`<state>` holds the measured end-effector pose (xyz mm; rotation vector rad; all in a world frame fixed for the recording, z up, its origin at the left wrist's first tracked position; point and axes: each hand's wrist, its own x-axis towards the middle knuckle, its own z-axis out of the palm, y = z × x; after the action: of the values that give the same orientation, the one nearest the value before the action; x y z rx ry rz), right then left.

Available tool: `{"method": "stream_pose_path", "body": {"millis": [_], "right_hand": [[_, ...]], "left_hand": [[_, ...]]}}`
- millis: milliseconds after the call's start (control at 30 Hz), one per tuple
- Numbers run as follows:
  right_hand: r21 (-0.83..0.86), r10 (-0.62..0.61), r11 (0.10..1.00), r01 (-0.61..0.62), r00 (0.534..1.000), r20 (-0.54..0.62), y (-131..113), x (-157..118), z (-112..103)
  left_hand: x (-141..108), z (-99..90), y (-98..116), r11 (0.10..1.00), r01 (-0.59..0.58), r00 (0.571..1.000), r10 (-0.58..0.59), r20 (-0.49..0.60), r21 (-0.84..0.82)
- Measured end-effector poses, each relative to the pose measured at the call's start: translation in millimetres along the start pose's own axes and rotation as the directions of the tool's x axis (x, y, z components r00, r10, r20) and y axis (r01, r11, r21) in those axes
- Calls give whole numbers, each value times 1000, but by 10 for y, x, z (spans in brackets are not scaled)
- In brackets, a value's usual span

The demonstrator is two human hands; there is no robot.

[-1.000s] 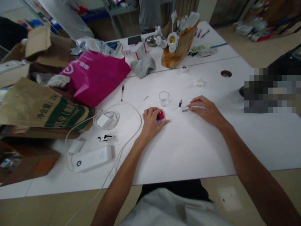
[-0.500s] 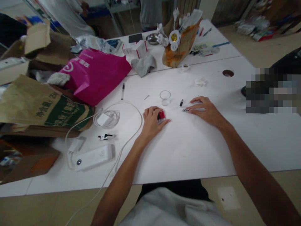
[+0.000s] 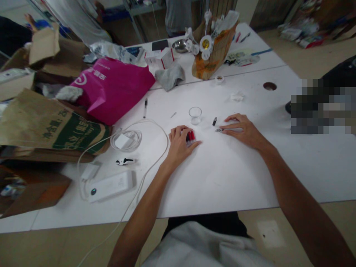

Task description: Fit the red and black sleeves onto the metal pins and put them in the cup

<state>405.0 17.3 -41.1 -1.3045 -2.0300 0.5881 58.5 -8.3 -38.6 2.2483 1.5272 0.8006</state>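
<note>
My left hand [image 3: 180,142] rests on the table, its fingers curled around a small clear case of red and black sticks [image 3: 190,136]; the far part of the case is hidden. My right hand [image 3: 240,129] lies to the right with fingers stretched and apart. One of its fingertips touches a few small silvery metal pieces [image 3: 218,130], too small to name. A short black pointed cap-like piece [image 3: 214,121] is just beyond them. Between the hands and farther back is a clear round cup [image 3: 195,115].
Left are a coiled white cable [image 3: 126,141], a white power bank [image 3: 111,186], a nail clipper-like tool [image 3: 125,161] and a black pen [image 3: 145,108]. A pink bag [image 3: 114,89] and cardboard boxes [image 3: 44,48] crowd the far left. A paper bag [image 3: 214,55] stands at the back.
</note>
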Motion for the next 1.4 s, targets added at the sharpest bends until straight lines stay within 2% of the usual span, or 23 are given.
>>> {"method": "stream_pose_path", "body": {"millis": [533, 933, 1400], "right_hand": [[12, 29, 999, -30, 999, 20, -16, 2, -32], [12, -18, 1000, 19, 998, -55, -81, 32, 30], [24, -34, 999, 35, 998, -50, -110, 36, 26]], "left_hand": [[-10, -12, -1, 1000, 1, 1000, -1, 9, 8], [-24, -17, -11, 1000, -11, 1000, 11, 10, 11], [-44, -34, -18, 1000, -23, 1000, 23, 21, 14]]}}
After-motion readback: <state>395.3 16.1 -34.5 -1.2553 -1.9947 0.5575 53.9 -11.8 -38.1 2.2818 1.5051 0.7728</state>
